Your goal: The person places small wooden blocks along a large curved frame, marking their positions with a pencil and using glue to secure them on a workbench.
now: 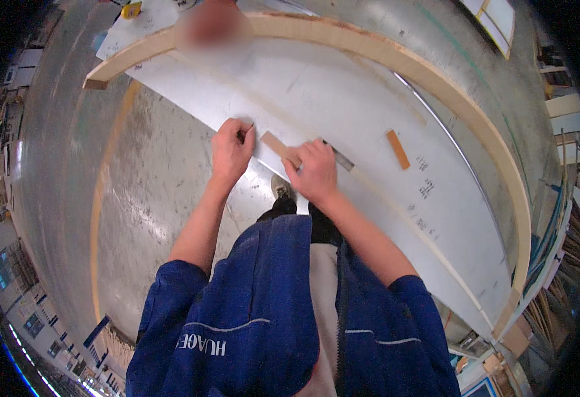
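Note:
My left hand (pixel 233 149) is at the near edge of a large white panel (pixel 290 84), thumb and fingers pinched together; whether something small is between them I cannot tell. My right hand (pixel 315 168) grips a short flat strip of wood (pixel 272 142), whose free end points towards my left hand. Just beyond the right hand, a dark flat metal piece (pixel 340 156) lies on the panel. An orange-brown strip (pixel 397 150) lies farther right, near pencilled figures. A long curved wooden frame piece (pixel 448 87) arches around the panel's far side.
A yellow tape measure (pixel 131 10) sits at the far left of the surface. A blurred person's head (pixel 213 25) is at the far side, by the curved wood. Thin wooden sticks (pixel 550 307) are stacked at right. My shoe (pixel 283 187) shows below the panel edge.

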`<state>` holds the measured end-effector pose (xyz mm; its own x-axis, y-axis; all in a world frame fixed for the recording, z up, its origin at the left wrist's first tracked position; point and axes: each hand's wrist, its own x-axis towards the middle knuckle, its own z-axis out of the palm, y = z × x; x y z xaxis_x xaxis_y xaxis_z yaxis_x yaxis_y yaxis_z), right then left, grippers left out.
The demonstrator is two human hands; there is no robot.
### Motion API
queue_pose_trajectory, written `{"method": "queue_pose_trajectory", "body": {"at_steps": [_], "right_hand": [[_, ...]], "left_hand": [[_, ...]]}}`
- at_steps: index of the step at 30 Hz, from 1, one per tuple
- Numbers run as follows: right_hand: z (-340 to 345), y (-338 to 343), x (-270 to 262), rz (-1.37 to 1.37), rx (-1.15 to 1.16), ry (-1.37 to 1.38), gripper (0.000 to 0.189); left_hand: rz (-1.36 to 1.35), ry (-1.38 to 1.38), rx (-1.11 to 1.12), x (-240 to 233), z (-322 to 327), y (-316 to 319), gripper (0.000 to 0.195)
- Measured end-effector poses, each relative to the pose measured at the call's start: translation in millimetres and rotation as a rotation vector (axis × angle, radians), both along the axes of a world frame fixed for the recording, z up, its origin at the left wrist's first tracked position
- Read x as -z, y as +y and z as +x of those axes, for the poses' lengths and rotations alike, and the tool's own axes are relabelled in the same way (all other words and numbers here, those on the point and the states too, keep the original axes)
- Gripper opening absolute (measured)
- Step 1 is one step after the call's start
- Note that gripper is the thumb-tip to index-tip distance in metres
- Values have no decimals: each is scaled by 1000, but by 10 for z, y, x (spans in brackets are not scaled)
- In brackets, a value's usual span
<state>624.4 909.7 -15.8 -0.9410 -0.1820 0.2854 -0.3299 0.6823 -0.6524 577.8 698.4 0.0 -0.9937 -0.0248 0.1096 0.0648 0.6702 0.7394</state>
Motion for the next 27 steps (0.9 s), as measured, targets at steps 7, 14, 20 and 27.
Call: {"method": "queue_pose_trajectory", "body": {"at_steps": [7, 14, 20, 27], "right_hand": [[3, 7, 27, 15, -6, -19, 20], [6, 16, 39, -21, -3, 5, 20], [70, 10, 51, -10, -2, 6, 20], [24, 26, 38, 1, -10, 12, 21]], "left_hand": [[101, 16, 198, 38, 260, 209, 10], [104, -25, 136, -34, 151, 123, 10], [62, 22, -7, 63, 1, -1, 7], [60, -58, 213, -102, 287, 185, 14]]}}
